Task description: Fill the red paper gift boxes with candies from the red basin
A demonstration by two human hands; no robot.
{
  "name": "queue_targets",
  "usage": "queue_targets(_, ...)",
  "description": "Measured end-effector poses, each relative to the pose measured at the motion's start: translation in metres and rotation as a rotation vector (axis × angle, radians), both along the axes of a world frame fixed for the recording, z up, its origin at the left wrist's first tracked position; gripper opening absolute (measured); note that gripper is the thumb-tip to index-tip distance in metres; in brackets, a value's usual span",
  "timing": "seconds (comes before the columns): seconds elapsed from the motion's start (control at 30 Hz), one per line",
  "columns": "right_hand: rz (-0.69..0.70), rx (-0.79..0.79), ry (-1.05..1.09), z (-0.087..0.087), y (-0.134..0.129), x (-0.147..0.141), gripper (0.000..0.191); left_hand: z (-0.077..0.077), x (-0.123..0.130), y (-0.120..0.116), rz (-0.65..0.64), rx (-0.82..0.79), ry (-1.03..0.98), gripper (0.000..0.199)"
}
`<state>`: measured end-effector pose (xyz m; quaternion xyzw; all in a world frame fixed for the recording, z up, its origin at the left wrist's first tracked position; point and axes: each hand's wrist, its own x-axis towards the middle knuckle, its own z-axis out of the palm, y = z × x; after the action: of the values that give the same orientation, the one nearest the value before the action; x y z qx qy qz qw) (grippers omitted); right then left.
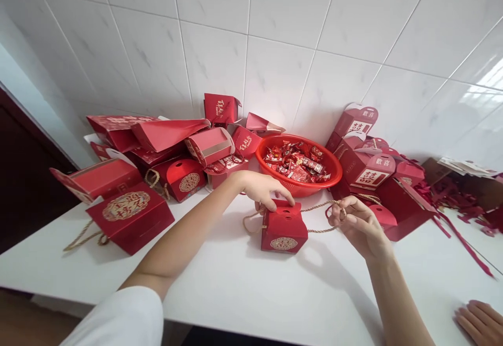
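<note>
One cord (319, 231) in right hand (362, 226), one basin (301, 188)

One head view, from above the near side of white table (231, 288), facing forward-down. Close to table, tiled wall (214, 58) behind it

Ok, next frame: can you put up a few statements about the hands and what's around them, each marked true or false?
1. The right hand holds part of a rope. True.
2. The red bowl has wrapped sweets in it. True.
3. The left hand is inside the red bowl. False: it is at the top of the small box.
4. The wall behind is bare brick. False: it is covered in pale tiles.
5. Another person's hand shows at the lower right. True.
</note>
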<state>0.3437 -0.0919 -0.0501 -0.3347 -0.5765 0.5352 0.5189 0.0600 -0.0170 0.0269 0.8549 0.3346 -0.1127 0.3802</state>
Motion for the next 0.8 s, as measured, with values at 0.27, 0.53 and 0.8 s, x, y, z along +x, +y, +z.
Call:
queue_targets(0.27,0.022,0.06,-0.031,0.0,-0.003,-0.003,0.026,0.017,-0.015,-0.005,0.055,0.115,-0.123,0.064)
queue_targets(0.53,-0.068,0.112,-0.172,0.018,-0.014,-0.024,0.03,0.027,-0.002,-0.035,0.2,-0.261,-0.771,0.054)
queue_targets(0.8,-0.316,0.106,-0.342,0.025,-0.027,-0.052,0.035,-0.005,0.065,-0.092,0.091,0.31,-0.737,0.05)
